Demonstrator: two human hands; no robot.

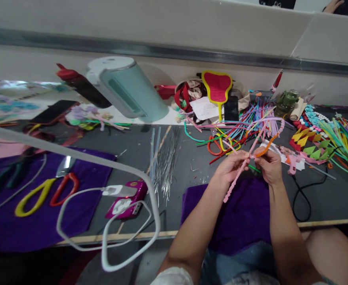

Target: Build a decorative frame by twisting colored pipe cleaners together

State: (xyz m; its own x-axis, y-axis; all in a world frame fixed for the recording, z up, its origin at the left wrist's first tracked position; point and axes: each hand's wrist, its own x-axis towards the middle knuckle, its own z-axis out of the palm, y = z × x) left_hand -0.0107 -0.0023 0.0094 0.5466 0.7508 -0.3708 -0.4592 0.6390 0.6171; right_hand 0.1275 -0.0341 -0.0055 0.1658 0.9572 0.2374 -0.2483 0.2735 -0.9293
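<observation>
White cable (155,213) swings closest to my camera, its thick run cut off at the left edge and its loops crossing a magenta device (128,202) with a white plug in it, so I can't read that device's shape fully.

Beyond it, the left hand (237,165) has its fingers pinched nearly together on a twisted pink chenille stem (235,186), whose lower end slants out below the hand. The right hand (269,166) has its fingers curled in around an orange chenille stem (268,146), leaving little gap that I can see. Both stems are held above a folded purple cloth (242,217), near the front edge of the grey surface (188,172). Where pink meets orange, the fingertips cover the join; I can't tell how they are fastened.

Behind the hands, the pink upper strands overlap a bundle of coloured stems (255,113), and I can't separate their far ends. Yellow-handled scissors (232,144) lie partly covered there. Writing on the paper (203,107) is too small for me to read. To the right sits a pink glue gun (293,164). At the top right, a co-worker's hand (334,5) is cropped by the frame.
</observation>
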